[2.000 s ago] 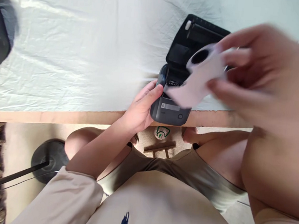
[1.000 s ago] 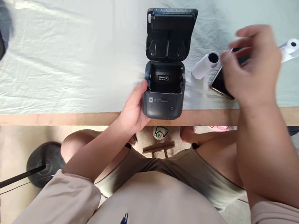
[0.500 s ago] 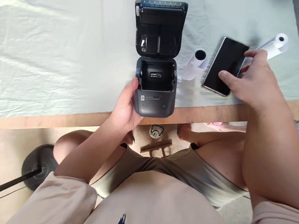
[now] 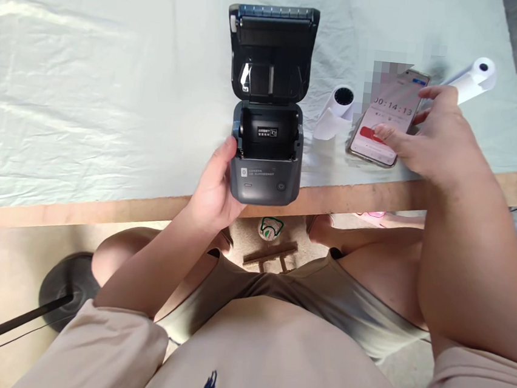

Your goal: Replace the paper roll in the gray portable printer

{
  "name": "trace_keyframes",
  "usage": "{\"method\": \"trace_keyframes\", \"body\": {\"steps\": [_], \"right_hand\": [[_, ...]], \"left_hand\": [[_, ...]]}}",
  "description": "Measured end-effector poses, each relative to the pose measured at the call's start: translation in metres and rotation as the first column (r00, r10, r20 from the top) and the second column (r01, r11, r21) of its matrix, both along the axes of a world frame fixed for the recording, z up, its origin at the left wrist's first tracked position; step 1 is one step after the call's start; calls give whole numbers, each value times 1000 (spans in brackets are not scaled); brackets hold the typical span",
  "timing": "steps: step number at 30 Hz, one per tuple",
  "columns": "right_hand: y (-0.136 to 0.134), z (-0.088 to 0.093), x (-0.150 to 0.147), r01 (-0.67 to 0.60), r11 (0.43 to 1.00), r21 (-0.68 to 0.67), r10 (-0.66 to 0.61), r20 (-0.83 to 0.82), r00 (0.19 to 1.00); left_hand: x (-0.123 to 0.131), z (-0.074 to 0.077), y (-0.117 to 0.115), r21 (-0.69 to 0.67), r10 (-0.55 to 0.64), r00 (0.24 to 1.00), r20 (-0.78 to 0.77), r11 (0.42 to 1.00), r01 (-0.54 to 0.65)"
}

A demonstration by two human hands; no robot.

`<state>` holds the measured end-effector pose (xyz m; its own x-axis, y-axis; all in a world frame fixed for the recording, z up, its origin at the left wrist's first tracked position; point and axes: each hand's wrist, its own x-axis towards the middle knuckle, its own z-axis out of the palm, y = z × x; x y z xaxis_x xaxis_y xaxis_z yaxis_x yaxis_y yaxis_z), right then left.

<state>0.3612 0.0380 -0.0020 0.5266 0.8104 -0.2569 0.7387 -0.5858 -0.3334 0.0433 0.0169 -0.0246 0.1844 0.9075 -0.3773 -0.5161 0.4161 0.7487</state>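
Observation:
My left hand (image 4: 215, 190) grips a dark grey label printer (image 4: 263, 185) by its left side, thumb on the edge and other fingers hidden beneath. The printer's lid (image 4: 272, 55) is hinged up, and its paper bay looks bare, with a small printed label inside. To the right, my right hand (image 4: 433, 137) has hold of a smartphone (image 4: 384, 118), fingers at its right edge and thumb over the lit screen. A timer reading 00:14:13 and a red button show there. Between printer and phone stands a white paper roll (image 4: 334, 113), its end partly unwound.
A second white paper roll (image 4: 475, 80) lies beyond the phone at the right. A pale green cloth (image 4: 89, 92) covers the table, whose wooden front edge (image 4: 101, 210) is bare. A black round base with a pole (image 4: 68, 291) stands on the floor at left.
The phone's screen was dark and now glows with a timer. My right thumb stays over it. The printer has shifted very slightly left in view, still in my left hand.

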Motion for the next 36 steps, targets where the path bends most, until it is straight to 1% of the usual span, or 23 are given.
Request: {"method": "trace_keyframes", "body": {"steps": [3, 5, 7, 9, 13, 16, 20, 23, 24, 25, 26, 27, 28, 29, 30, 31, 32, 33, 34, 36], "right_hand": [[-1, -7, 12, -30, 999, 33, 31, -33, 999], [-2, -12, 19, -42, 993, 107, 47, -49, 998], [-4, -13, 20, -51, 985, 165, 61, -57, 997], [-6, -10, 12, -73, 987, 147, 82, -57, 995], [-8, -1, -11, -141, 990, 21, 141, 21, 990], [-6, -1, -14, -160, 987, 9, 160, 60, 985], [-5, -5, -11, -154, 986, 59, 151, 44, 988], [-7, -4, -9, -133, 989, 58, 131, 42, 990], [-7, -3, -5, -127, 988, 91, 123, 49, 991], [-7, -2, 0, -130, 977, 167, 121, 62, 991], [-5, -2, 8, -136, 948, 288, 115, 92, 989], [-1, -2, 18, -135, 893, 429, 85, 134, 987], [3, -2, 29, -124, 822, 555, 24, 183, 983], [9, -3, 40, -90, 775, 626, -60, 214, 975], [15, -5, 49, -37, 767, 640, -138, 221, 966], [21, -7, 57, 25, 787, 617, -199, 215, 956], [26, -10, 63, 82, 819, 568, -233, 198, 952], [31, -13, 67, 115, 851, 512, -236, 178, 955], [35, -15, 69, 120, 875, 470, -219, 163, 962], [39, -19, 68, 109, 892, 439, -194, 153, 969]], "left_hand": [[1, -2, -1, 26, 15, 998, -64, 1000, -14], [2, -1, -1, 29, 22, 996, -89, 999, -19], [2, 0, -2, 28, 20, 997, -76, 999, -18], [2, 1, -3, 31, 16, 999, -34, 999, -15], [1, -1, -3, 34, 13, 995, 98, 999, -16], [0, -5, -2, 61, 24, 987, 162, 998, -34], [0, -6, -1, 73, 24, 984, 176, 997, -37], [1, -4, 0, 36, 45, 994, 103, 998, -49], [1, -3, 0, 17, 54, 996, 66, 998, -55], [1, -3, 0, 0, 62, 998, 32, 998, -62], [1, -3, 0, -11, 66, 998, 11, 998, -66], [0, -3, 0, -14, 68, 998, 9, 998, -68], [0, -4, 0, -11, 65, 998, 24, 998, -64], [0, -4, 0, -3, 60, 997, 51, 998, -60], [0, -3, -1, 9, 50, 995, 80, 999, -51], [0, -3, -1, 18, 42, 994, 105, 999, -44], [1, -1, -1, 20, 38, 992, 122, 999, -41], [1, 0, -1, 15, 39, 991, 130, 999, -41], [2, 2, 0, 3, 46, 990, 131, 999, -46], [3, 5, 1, -34, 67, 991, 119, 997, -64]]}}
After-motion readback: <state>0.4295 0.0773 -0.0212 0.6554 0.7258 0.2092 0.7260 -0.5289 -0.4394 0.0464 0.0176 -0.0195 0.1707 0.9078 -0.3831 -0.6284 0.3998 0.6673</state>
